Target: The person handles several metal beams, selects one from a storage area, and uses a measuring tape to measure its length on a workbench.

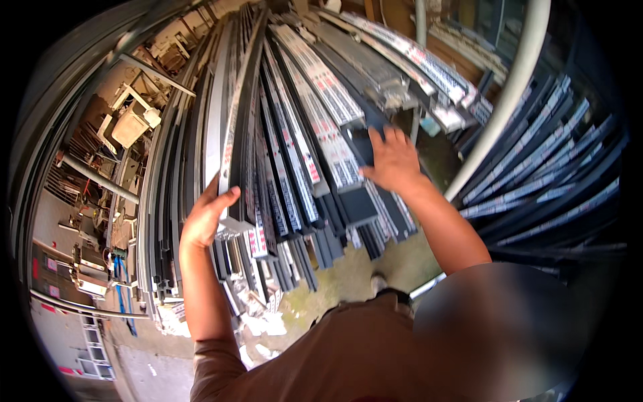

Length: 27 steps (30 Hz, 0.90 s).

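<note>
A large stack of long metal profiles (315,127), grey and dark with printed white protective film, runs away from me on a rack. My left hand (209,216) is closed around the near end of a long metal profile (234,154) that lies on top of the stack; its thumb is over the upper side and most of its fingers are hidden. To the right, my right hand (394,159) rests with fingers spread on the end of a dark profile (360,142).
A pale post (502,114) slants up on the right, with more film-covered dark profiles (549,154) beyond it. At left stand rack bars (100,177) and a light-coloured chair (130,127). Crumpled white scraps (264,323) lie on the floor below the stack.
</note>
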Motion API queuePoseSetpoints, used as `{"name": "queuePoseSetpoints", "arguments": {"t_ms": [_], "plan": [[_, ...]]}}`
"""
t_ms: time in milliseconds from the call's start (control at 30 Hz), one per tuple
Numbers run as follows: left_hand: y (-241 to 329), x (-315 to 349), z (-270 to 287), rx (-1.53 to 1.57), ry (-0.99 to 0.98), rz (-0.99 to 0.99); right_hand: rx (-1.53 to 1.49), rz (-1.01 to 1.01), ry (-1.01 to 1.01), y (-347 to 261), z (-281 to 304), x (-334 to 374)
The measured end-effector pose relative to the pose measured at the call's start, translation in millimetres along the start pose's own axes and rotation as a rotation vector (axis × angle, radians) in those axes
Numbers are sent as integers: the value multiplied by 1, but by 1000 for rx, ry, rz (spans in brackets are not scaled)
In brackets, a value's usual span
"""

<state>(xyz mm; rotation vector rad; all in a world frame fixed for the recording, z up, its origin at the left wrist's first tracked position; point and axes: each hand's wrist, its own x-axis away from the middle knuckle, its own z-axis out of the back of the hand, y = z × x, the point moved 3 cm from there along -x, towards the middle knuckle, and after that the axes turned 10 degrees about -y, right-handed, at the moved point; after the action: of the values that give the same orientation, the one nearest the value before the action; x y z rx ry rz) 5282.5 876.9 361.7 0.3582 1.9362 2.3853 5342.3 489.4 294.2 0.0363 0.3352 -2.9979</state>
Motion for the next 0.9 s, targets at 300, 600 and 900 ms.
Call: {"name": "queuePoseSetpoints", "arguments": {"t_ms": [300, 600, 900], "plan": [[8, 13, -1, 27, 33, 13, 511, 325, -160, -1, -67, -5], [13, 11, -11, 70, 62, 39, 494, 541, 190, 21, -57, -17], [16, 14, -15, 48, 145, 89, 134, 370, 115, 44, 48, -24]]}}
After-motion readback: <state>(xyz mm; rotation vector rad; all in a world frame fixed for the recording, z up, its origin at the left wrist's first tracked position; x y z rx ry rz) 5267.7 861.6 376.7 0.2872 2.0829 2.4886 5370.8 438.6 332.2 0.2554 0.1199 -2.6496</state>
